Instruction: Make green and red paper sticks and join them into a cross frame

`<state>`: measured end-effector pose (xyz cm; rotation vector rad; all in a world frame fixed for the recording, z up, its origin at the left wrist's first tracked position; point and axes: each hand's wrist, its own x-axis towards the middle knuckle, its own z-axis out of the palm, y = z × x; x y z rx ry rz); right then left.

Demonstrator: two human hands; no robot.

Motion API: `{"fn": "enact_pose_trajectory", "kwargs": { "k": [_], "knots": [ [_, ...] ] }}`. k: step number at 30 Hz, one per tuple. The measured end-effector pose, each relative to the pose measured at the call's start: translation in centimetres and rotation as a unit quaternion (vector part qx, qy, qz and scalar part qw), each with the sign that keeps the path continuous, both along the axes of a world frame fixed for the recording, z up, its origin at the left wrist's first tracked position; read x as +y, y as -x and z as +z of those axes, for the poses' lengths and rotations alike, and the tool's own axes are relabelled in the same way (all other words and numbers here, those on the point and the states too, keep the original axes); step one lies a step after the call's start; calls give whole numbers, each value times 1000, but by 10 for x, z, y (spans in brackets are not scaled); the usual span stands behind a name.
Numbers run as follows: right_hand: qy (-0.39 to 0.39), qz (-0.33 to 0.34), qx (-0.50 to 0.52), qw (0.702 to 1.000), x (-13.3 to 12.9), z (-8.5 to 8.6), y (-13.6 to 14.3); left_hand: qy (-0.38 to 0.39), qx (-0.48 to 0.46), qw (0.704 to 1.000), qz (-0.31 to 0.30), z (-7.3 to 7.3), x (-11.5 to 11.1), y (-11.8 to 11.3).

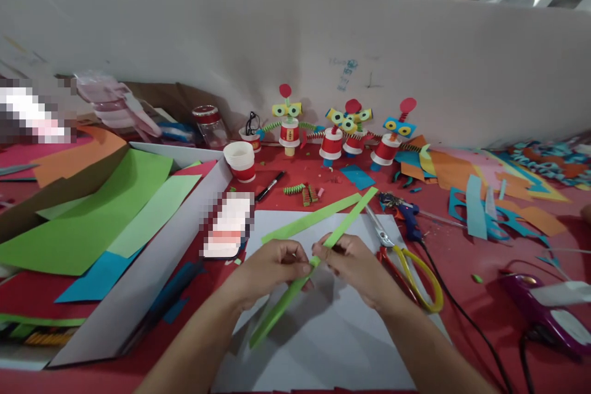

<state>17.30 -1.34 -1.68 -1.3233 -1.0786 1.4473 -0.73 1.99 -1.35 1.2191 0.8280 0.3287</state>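
Observation:
A long light-green paper strip (348, 218) runs slantwise between my two hands, above a white sheet (351, 332). My left hand (281, 268) pinches it near its middle, with the lower end hanging toward me. Close beside it, my right hand (344, 258) grips the same strip, whose upper end points away to the right. A second green strip (309, 218) lies flat on the far part of the sheet. Scissors with red and yellow handles (418, 274) rest right of my right hand, blades pointing away.
Several paper-cup figures (290, 133) stand along the white partition (277, 37). Left is a box (184, 215) of coloured paper. A blue glue gun (409, 215), a purple glue gun (538, 314), a black cable and paper scraps lie right. A paper cup (241, 160) and marker (271, 186) sit beyond the phone.

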Motion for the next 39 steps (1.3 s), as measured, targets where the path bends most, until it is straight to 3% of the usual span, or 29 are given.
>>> {"fn": "enact_pose_trajectory", "kwargs": {
  "k": [4, 7, 10, 14, 17, 22, 28, 39],
  "knots": [
    [-15, -77, 31, 996, 5, 4, -10, -4, 28, 996, -88, 8, 2, 8],
    [-6, -74, 26, 997, 3, 3, -5, -31, -10, 999, -42, 6, -2, -1],
    [17, -41, 12, 999, 1, 0, 1, -8, -9, 1000, 13, 3, -6, -9],
    [3, -94, 21, 995, 4, 3, -7, 22, 28, 999, -7, 7, -6, -8],
    [-17, -127, 19, 992, 7, 5, -12, 8, 6, 1000, 3, 7, -6, -9],
    [-10, -107, -19, 994, 7, 0, -7, -26, -18, 998, 59, -2, -9, -19],
    [-26, -109, -88, 990, 8, -1, -11, -9, -23, 999, 49, -5, -8, -18],
    [-64, -139, -101, 983, 10, 1, -19, 5, -34, 999, 42, -8, -10, -21]
  ]
}}
